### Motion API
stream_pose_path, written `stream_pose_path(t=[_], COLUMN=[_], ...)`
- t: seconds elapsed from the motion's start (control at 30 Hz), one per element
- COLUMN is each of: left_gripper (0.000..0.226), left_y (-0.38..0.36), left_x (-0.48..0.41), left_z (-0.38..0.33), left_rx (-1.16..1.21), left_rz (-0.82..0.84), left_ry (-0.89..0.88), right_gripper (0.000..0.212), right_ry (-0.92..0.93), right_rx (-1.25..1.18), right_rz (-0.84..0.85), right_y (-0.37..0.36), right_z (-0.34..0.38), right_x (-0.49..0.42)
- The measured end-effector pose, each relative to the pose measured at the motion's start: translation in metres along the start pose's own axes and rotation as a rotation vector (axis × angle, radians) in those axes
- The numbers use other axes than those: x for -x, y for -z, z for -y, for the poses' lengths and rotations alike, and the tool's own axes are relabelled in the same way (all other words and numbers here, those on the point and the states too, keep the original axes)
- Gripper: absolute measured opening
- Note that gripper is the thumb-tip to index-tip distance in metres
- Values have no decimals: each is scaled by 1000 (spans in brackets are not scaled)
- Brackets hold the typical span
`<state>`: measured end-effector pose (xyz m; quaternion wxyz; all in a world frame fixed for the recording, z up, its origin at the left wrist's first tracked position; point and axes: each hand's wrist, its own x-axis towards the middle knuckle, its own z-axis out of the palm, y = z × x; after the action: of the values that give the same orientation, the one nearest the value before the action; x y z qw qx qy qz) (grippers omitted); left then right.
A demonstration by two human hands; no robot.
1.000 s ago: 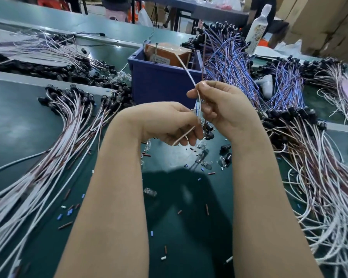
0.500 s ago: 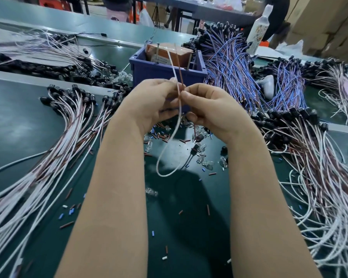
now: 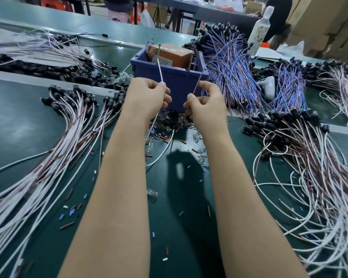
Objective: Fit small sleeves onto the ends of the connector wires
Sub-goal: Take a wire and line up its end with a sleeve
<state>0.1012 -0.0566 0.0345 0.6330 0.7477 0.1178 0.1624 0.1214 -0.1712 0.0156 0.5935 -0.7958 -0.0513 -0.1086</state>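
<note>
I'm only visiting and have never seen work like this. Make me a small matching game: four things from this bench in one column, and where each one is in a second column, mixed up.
Things
1. white wire
2. brown wire
3. blue bin
4. white bottle

Places
A. pinched in the right hand
B. standing upright at the back, to the right
C. pinched in the left hand
D. just behind both hands, with a brown box inside

Pairs: 1-C, 2-A, 3-D, 4-B
</note>
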Motion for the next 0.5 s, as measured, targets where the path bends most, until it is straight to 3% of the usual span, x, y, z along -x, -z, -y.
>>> stream_pose_path(t=[0.2,0.5], left_gripper=[33,31], left_y=[-1,-1], left_x=[1,0], left_z=[2,5], left_rx=[-22,-56], left_rz=[1,19], left_ry=[3,-14], right_gripper=[22,27], right_ry=[55,55], right_rx=[70,58], right_rz=[-76,-71], right_y=[-3,-3], right_z=[-5,-5], right_x=[-1,-2])
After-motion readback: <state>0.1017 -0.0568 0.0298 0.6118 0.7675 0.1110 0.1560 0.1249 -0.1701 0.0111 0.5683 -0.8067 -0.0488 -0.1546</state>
